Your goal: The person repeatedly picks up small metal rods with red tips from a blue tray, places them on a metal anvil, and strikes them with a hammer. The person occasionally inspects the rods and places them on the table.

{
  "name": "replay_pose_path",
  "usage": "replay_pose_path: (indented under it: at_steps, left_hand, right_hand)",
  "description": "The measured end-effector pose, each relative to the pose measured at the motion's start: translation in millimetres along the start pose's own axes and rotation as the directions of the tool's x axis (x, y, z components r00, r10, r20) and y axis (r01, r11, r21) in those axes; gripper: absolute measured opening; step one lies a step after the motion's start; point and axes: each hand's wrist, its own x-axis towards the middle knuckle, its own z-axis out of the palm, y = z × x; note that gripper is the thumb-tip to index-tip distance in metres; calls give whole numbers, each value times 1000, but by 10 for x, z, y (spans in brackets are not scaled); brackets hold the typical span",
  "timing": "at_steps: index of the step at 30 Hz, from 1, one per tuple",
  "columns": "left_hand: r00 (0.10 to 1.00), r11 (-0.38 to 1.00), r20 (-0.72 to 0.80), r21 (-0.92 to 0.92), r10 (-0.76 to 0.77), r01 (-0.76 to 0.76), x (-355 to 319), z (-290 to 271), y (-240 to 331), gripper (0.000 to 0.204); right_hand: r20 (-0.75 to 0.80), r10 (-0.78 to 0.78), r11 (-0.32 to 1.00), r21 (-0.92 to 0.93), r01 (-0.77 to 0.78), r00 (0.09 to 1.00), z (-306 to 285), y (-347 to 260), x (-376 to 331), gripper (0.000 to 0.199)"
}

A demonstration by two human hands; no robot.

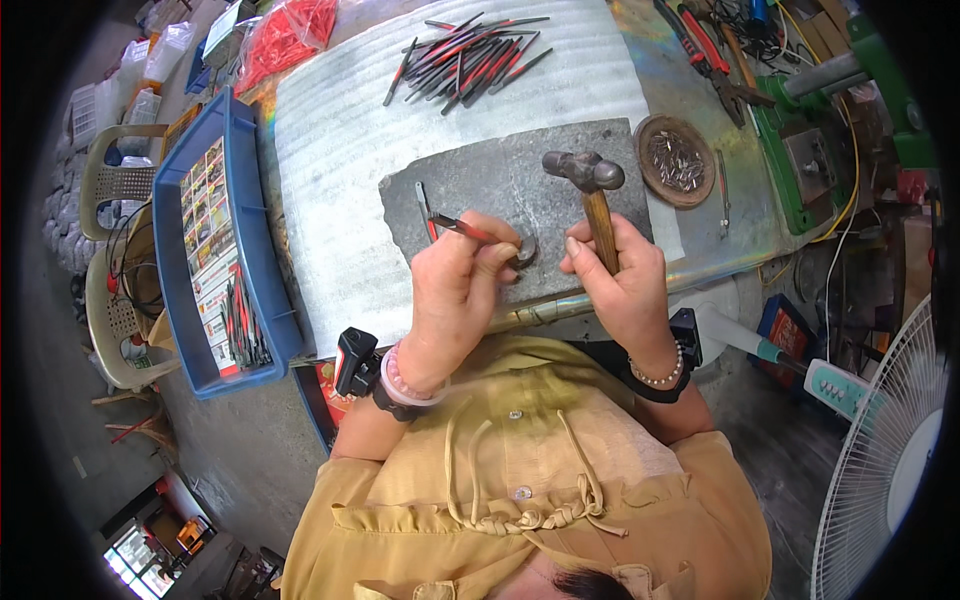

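Hammer [598,212] sits clamped in my right hand [632,278], head beyond the grip; red-black rod [466,230], pinched in my left hand [450,280], pokes out leftward.

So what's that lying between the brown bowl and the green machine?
In the head view, a slim red-and-silver tool lies on the table between the brown bowl and the green machine, touching neither.

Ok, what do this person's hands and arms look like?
The left hand is gloveless, with a pink bracelet, black strap and boxy black device at the wrist; the right hand is gloveless, with a pale beaded bracelet and another black strap. The sleeves are mustard.
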Motion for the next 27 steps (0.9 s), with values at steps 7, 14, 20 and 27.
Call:
replay_pose_path:
  at_steps: [7,14,20,27]
  left_hand:
    - [994,982,34,158,103,-107,-21,26,33,12]
    - [940,790,106,516,325,-331,-50,84,103,26]
    - [941,811,262,490,213,-319,-103,17,2,23]
    - [932,842,162,398,325,-363,-51,-40,62,25]
  right_hand:
    - [-1,-34,999,10,34,999,14,45,5,14]
    - [149,-57,986,160,33,987,-92,-341,-86,19]
    - [253,-546,812,-75,578,799,-116,-759,20,22]
    - [333,-218,946,-158,282,918,-178,-1045,-66,25]
